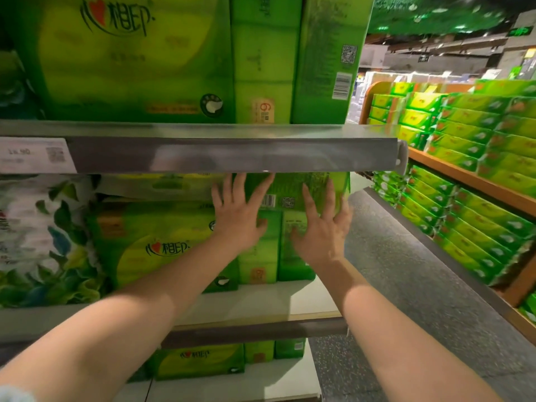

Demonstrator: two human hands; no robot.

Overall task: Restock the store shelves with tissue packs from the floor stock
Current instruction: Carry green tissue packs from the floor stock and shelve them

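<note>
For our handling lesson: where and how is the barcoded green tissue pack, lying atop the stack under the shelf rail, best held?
Probably by its two short ends, hands coming from the aisle front. The tissue pack lies flat with the shelf rail close above, so a top grasp looks blocked.

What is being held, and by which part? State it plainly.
Nothing is gripped. Both the left hand and the right hand press straight fingers flat against the barcode face of the green plastic-wrapped tissue pack lying atop the stack.
</note>
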